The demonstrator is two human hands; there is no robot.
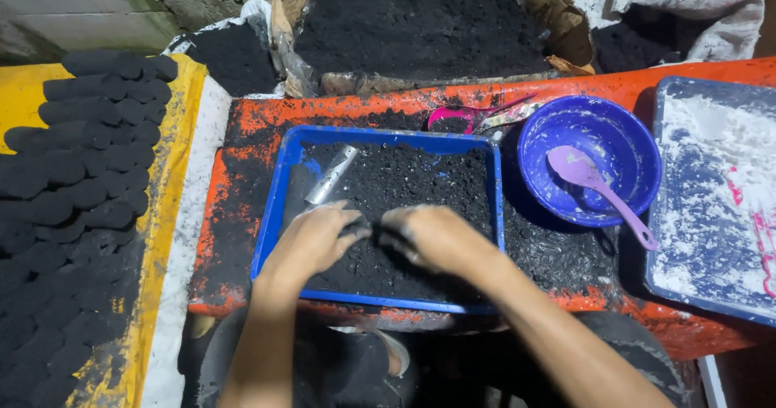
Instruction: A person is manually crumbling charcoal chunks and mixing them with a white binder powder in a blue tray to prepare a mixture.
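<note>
An orange table [242, 117], smeared with black dust, filled the middle of the frame, with a bare concrete wall at the upper left. At its centre sat a blue tray [279, 206] spread with black powder [404, 178]. Both hands worked low in that tray. The left hand [311, 242] and the right hand [428, 234] lay side by side on the powder, fingertips turned toward each other around a small dark lump [373, 232] between them. The fingers were curled narrow over it, but whether they actually pinched it I could not tell, since the knuckles hid the gap.

A short metal tube [331, 175] lay tilted in the tray's upper left part, just above the left hand and apart from it. To the right of the tray stood a blue bowl [622, 141] with a lilac spoon [594, 186] resting inside, its handle jutting over the lower right rim. A pink scoop [465, 117] lay at the table's back edge between tray and bowl. At the far right a second tray [687, 117] held white powder.

Behind the table, at the top, a torn sack [558, 20] gaped, full of black powder. Along the left, rows of black briquettes [81, 166] lay packed on a yellow sheet [174, 174].
</note>
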